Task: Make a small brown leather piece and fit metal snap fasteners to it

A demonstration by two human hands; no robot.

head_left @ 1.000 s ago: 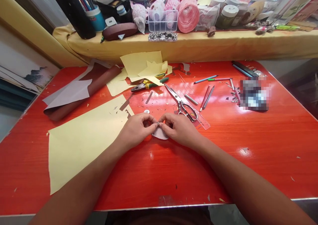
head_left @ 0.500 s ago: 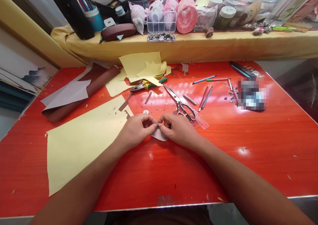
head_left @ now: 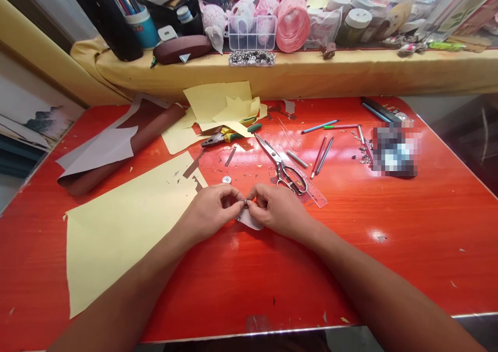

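Observation:
A small pale grey piece of material with a curved edge point(head_left: 250, 220) is held between my two hands above the red table. My left hand point(head_left: 213, 208) is closed, with thumb and forefinger pinching the piece's top edge from the left. From the right, my right hand point(head_left: 274, 207) pinches the same edge, its fingertips almost touching the left ones. A tiny dark metal fitting point(head_left: 245, 202) shows between the fingertips; its exact kind is too small to tell. Just beyond my left hand lies a small round white disc point(head_left: 226, 180).
Scissors point(head_left: 279, 160), a clear ruler point(head_left: 317, 194), a metal rod point(head_left: 298, 159) and pens point(head_left: 324, 155) lie beyond my right hand. Pliers point(head_left: 213, 139) rest by yellow paper scraps point(head_left: 218, 103). At left are a yellow sheet point(head_left: 124, 227) and rolled brown material point(head_left: 155, 134).
Both hands and the pale piece appear slightly lower in the view, which has itself shifted a little. The pinch of both hands stays the same.

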